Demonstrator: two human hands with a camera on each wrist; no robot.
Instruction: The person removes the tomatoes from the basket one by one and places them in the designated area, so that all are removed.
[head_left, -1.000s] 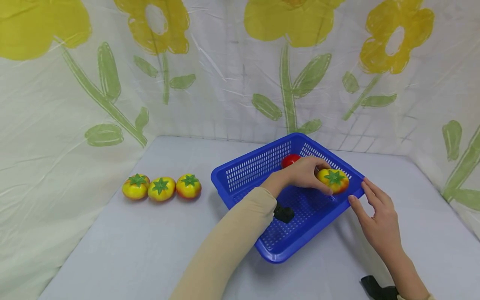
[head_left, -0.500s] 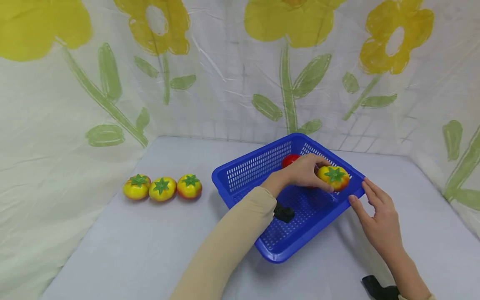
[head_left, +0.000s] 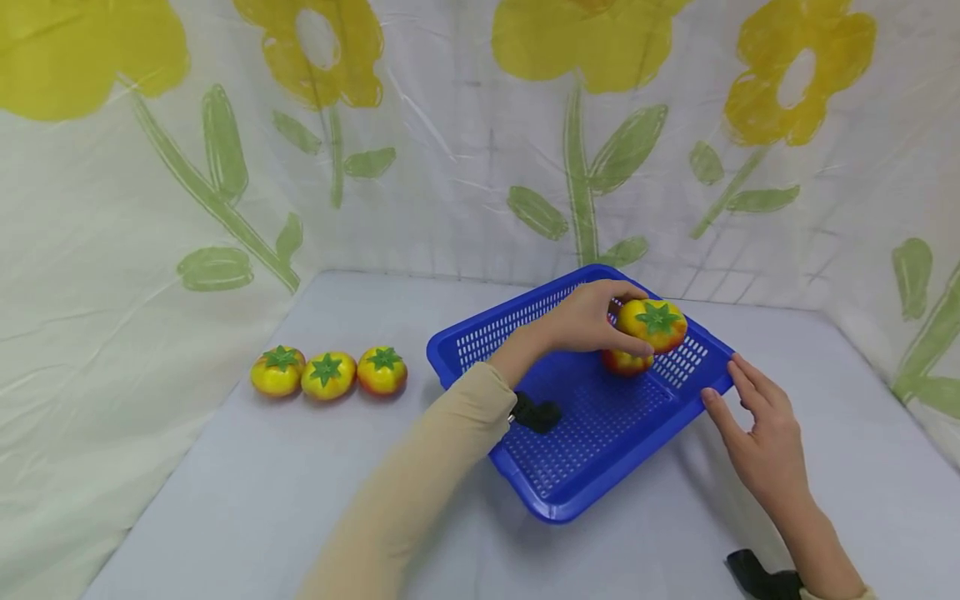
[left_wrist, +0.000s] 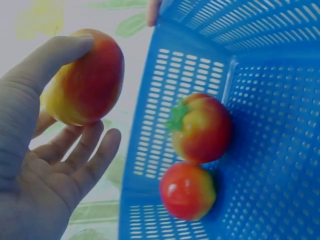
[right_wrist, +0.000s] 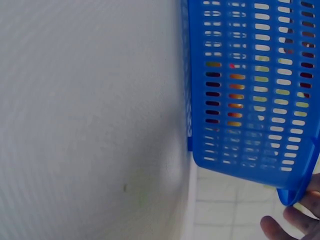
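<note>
My left hand [head_left: 588, 319] pinches a yellow-red toy fruit with a green star-shaped leaf [head_left: 655, 323], held above the far right part of the blue basket [head_left: 600, 477]. In the left wrist view the thumb and fingers of that hand [left_wrist: 55, 150] grip the fruit [left_wrist: 92, 82] outside the rim, while two more fruits, a leafy one [left_wrist: 202, 129] and a redder one [left_wrist: 186, 191], lie in the basket. Fingers of my right hand [head_left: 765, 437] hold the basket's right corner; the right wrist view shows its fingertips [right_wrist: 296, 220] at the rim.
Three yellow-red toy fruits [head_left: 277, 372] [head_left: 327, 376] [head_left: 382, 371] stand in a row on the white table [head_left: 285, 500], left of the basket. A flower-printed curtain [head_left: 442, 167] hangs behind the table.
My left hand has lifted the fruit up and slightly left, uncovering another fruit beneath it; the red fruit behind is now hidden from the head view. My right hand stays at the basket corner.
</note>
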